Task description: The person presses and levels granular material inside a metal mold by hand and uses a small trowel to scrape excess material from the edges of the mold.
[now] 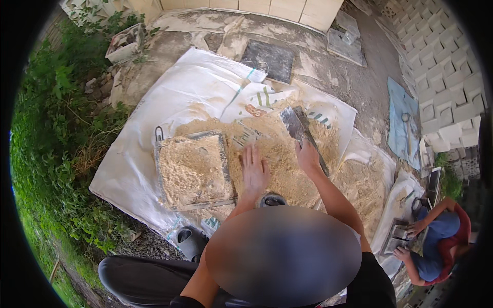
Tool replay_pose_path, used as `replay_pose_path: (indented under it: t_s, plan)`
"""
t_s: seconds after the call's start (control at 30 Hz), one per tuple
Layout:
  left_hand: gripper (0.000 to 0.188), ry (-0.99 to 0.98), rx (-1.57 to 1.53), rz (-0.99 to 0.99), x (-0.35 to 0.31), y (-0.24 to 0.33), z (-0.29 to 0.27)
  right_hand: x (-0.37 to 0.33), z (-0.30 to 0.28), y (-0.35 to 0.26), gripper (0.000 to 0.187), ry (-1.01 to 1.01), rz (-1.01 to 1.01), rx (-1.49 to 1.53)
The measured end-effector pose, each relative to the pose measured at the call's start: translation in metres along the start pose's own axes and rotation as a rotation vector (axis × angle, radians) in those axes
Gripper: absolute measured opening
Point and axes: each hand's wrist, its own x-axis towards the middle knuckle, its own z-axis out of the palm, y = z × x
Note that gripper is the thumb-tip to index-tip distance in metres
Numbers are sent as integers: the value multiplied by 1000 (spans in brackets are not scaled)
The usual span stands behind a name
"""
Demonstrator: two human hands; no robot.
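My left hand (254, 172) lies flat with its fingers stretched out, on a spread of tan, sand-like powder (282, 179). It holds nothing. To its left a square, dark-rimmed mould frame (226, 167) is filled with the same powder, heaped unevenly. A wire loop (158, 134) stands out at the frame's far left corner. My right hand (308, 155) is closed on a long, flat grey board (292, 123) with a dark straight edge, held slantwise over the powder to the right. The fingers hide part of its near end.
White woven sacks (144, 128) lie under the powder. Beyond them is a dark square slab (268, 59). A blue sheet (400, 123) with a ladle-like tool (407, 131) lies right, near stacked pale blocks (441, 66). Another person (441, 241) handles a small mould at lower right. Plants (61, 138) border the left.
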Motion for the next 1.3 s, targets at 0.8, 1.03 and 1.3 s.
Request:
replay_pose_path:
  t_s: [0.8,1.03,1.3]
  plan:
    - [45,-56,-304,-227,-54,-18,49,-117,-20,23,34,-656,-145,306]
    - [43,232,-321,-83,4,38,-28,-84,-100,-39,35,-515,-276,326]
    - [40,558,-210,-167,4,-54,-146,-78,-71,-163,30,-429,-698,285]
